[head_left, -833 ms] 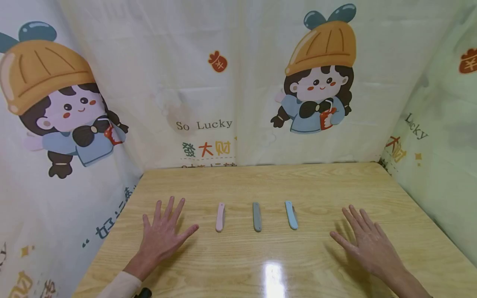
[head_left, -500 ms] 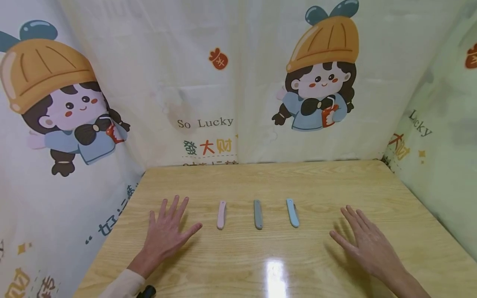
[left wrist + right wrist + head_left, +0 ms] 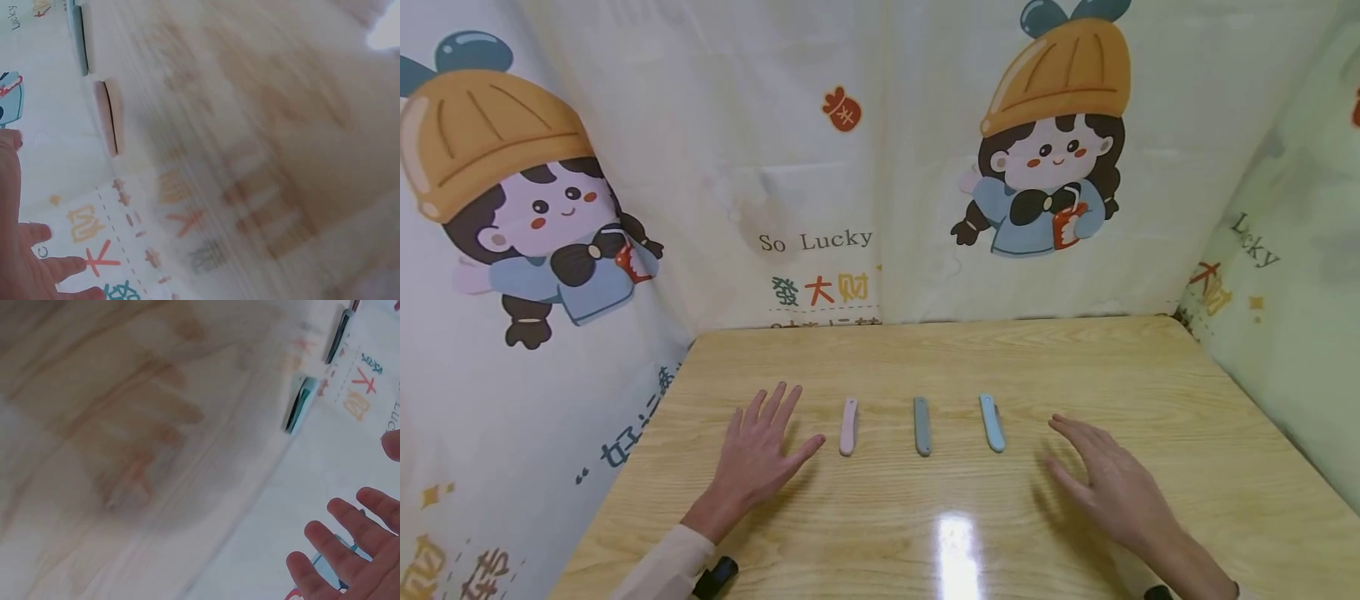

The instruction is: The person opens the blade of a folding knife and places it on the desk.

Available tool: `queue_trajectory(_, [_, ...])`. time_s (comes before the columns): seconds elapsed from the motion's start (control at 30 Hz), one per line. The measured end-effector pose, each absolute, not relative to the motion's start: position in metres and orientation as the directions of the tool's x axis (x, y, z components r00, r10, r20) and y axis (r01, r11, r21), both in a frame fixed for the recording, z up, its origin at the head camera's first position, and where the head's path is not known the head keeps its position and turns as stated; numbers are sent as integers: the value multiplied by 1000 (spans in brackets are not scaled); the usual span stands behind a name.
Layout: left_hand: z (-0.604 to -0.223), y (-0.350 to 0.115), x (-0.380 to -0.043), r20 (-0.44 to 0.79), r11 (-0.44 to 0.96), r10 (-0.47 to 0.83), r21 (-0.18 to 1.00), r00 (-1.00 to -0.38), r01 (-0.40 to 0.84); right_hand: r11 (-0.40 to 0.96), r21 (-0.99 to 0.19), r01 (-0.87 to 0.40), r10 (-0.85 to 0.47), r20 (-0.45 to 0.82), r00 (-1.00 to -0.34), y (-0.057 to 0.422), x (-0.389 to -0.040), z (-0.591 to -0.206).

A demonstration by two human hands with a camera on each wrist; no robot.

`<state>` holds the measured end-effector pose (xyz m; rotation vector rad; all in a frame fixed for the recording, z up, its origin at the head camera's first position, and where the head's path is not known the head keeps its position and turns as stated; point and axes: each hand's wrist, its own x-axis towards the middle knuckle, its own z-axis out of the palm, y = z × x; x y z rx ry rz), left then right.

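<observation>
Three slim, slightly curved handles with a small hole at the far end lie side by side on the wooden table [image 3: 880,517], looking like folded razors or knives. They are a pink one [image 3: 848,427], a grey one [image 3: 922,427] and a light blue one [image 3: 992,423]. A dark slot runs along the pink one's edge in the left wrist view. My left hand [image 3: 760,458], fingers spread, hovers left of the pink handle, thumb pointing toward it. To the right of the blue handle, my right hand [image 3: 1112,487] is held over the table, fingers extended. Neither hand holds anything.
A cream curtain [image 3: 715,208] printed with cartoon figures and lettering hangs behind the table and along both sides. Black wrist gear [image 3: 717,577] shows by my left sleeve. A bright light reflection [image 3: 957,554] falls on the table's near part.
My left hand has moved right and forward, closer to the pink handle. My right hand has shifted left toward the blue handle. The handles stay on the table; the head view tilts slightly.
</observation>
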<state>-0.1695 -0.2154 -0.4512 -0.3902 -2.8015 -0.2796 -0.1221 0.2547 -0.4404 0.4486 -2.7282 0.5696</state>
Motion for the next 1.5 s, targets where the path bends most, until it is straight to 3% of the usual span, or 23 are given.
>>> queue_trajectory(0.4, [-447,-193,-181,285,898,331,198,-900,393,835,-369,-408,-267,376,-887,234,-130,-439])
queue_trajectory(0.6, [-451,-189,-189,196,835,432,282,-880,473,814,-388,-432,-293,368,-883,218,-134,-439])
queue_trajectory(1.07, [-451,-180,-217,-69,761,593,373,-802,531,767,-357,-534,-391,400,-829,184,-139,-447])
queue_trajectory(1.3, [-449,-178,-221,-98,741,607,430,-789,516,754,-355,-553,-422,384,-821,168,-139,-447])
queue_trajectory(1.5, [-444,-174,-221,-28,692,650,433,-759,577,733,-345,-586,-451,398,-799,159,-139,-447])
